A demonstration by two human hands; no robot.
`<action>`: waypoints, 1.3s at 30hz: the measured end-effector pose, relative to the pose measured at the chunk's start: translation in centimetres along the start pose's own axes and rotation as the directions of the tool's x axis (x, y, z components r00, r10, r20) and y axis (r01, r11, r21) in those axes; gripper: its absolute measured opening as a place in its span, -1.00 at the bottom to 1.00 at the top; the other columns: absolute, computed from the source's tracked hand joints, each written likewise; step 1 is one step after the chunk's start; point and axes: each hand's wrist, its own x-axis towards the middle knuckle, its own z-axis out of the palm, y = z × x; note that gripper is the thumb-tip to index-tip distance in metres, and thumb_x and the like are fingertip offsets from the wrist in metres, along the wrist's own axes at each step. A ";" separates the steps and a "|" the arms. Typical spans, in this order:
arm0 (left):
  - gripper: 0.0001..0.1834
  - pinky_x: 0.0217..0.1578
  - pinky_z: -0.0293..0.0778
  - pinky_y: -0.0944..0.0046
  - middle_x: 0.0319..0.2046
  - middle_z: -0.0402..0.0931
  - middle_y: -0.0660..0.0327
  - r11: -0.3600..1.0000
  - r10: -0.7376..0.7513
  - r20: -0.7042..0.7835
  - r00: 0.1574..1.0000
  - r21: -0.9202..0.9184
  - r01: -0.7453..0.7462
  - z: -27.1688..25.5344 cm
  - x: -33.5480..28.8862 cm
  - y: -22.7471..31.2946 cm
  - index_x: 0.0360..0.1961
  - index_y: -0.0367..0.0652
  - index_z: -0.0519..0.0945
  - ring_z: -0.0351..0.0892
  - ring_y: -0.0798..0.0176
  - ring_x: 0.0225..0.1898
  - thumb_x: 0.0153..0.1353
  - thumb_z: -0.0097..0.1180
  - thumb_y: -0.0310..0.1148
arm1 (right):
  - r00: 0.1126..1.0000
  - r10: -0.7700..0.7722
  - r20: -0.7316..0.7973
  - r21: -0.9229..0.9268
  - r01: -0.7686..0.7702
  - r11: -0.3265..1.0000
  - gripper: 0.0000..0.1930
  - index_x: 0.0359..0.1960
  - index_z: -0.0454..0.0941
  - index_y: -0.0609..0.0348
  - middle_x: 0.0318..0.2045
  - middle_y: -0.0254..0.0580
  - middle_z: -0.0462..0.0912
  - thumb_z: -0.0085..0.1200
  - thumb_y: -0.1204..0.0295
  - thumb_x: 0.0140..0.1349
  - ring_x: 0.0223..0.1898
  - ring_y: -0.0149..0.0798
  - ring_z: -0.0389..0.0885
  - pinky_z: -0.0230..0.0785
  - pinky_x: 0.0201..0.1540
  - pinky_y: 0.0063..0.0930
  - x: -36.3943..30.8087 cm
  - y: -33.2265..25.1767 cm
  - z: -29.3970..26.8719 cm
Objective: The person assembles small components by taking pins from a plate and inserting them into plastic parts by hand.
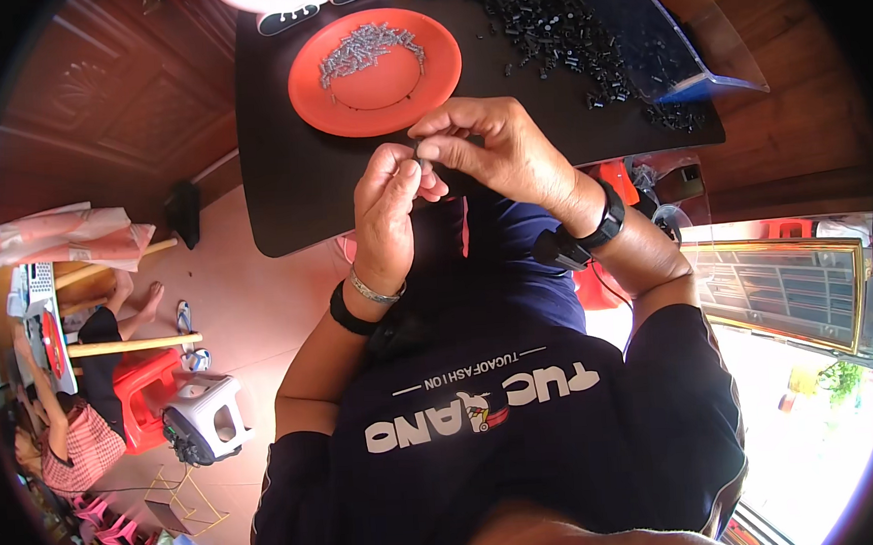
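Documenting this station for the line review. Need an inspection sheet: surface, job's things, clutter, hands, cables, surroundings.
Surface: dark table, rounded corner.
Job's things: orange plate holding silver parts; loose black parts heaped far right; small dark piece at fingertips, details unclear.
Clutter: bluish clear container beside heap.
Hands: left hand and right hand pinching together.
Cables: thin dark cord below right wrist.
Surroundings: another person, red stool, white stool at left.

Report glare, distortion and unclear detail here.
Head view: daylight bleaches the opening at lower right; head view: lens curvature seemingly bows the black tabletop; head view: the small piece between left hand and right hand is indistinct.
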 end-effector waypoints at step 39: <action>-0.72 -0.28 0.34 0.35 -0.41 0.41 0.24 0.990 -0.038 0.036 0.999 -0.136 0.043 0.4 1.2 0.3 -0.20 -0.27 0.44 0.45 0.33 -0.35 0.34 -0.19 -0.26 | 0.753 -0.657 -0.009 -0.886 0.299 0.355 -0.75 -0.36 0.61 0.15 -0.45 -0.18 0.62 0.30 0.39 -0.12 -0.43 -0.10 0.59 0.47 -0.35 -0.33 0.4 -2.1 -6.2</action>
